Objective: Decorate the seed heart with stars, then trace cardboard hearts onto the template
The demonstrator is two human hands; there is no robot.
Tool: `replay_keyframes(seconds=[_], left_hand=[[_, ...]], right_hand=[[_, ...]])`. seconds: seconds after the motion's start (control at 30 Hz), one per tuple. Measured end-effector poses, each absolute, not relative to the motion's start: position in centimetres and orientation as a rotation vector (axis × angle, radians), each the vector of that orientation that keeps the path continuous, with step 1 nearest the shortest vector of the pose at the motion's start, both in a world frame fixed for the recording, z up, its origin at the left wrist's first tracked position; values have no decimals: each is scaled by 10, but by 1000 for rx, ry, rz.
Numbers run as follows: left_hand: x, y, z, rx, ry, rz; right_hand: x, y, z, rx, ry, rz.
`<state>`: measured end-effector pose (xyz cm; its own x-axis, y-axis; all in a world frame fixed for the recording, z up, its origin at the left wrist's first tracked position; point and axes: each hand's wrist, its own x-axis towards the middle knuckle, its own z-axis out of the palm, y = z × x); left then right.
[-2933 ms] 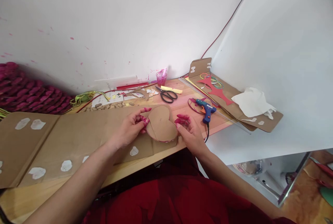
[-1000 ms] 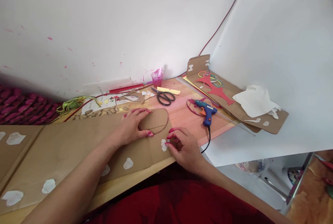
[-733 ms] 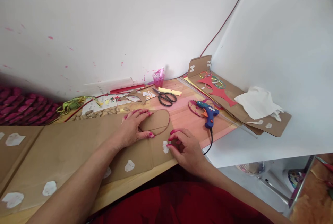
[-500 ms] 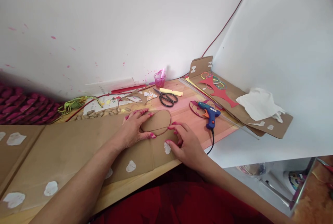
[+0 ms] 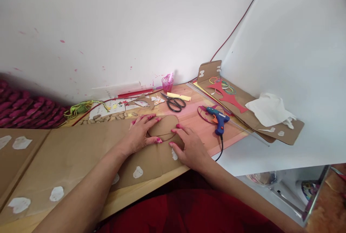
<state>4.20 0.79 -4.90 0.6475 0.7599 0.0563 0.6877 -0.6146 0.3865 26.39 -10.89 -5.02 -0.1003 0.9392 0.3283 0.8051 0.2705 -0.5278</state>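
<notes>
A cardboard oval [image 5: 163, 124] with a dark brown edge lies on a large cardboard sheet [image 5: 89, 143]. A thin brown line, which looks like cord, crosses its lower part. My left hand [image 5: 139, 132] grips the oval's left side, its fingers along the far edge and the thumb at the near edge. At the right edge rests my right hand [image 5: 189, 146], its upper fingertips touching the rim near the cord-like line. The right thumb lies apart from those fingers, on the sheet. Whether the right fingertips have hold of the cord is too small to tell.
Right of my hands lies a blue glue gun [image 5: 220, 119] with its cable. Black scissors [image 5: 175, 103], a pink-stained cup [image 5: 167, 83] and several stones [image 5: 108, 117] are behind. Cardboard [image 5: 292, 135] with red cutouts [image 5: 232, 101] and white cloth [image 5: 267, 108] extends beyond the right side.
My right fingers have uncurled a little and moved slightly toward the oval's edge. The left hand keeps its place on the oval. The view has shifted slightly.
</notes>
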Motion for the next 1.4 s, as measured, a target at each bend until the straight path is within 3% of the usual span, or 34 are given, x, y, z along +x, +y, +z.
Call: replay_keyframes(seconds=[0.93, 1.4], left_hand=[[44, 6, -44, 2555, 1191, 270], [42, 6, -43, 2557, 1170, 260]], right_hand=[[263, -110, -56, -1544, -1877, 302], [274, -82, -29, -1849, -1606, 656]])
